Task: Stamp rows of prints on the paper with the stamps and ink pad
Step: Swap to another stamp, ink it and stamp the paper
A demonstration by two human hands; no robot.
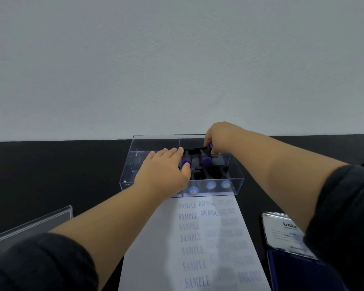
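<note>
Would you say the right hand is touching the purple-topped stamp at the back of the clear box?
Touching: the head view shows the right hand pinching the purple-topped stamp.

The scene is evenly, dimly lit with a cool cast. Soft motion blur is seen on the paper's [198, 244] prints. Wide-angle bending is noticed at the edges.

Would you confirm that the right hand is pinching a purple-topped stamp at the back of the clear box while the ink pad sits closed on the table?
Not quite: the ink pad is open, its lid raised behind the blue pad, as the head view shows. The right hand does pinch a purple-topped stamp at the back of the clear box.
</note>
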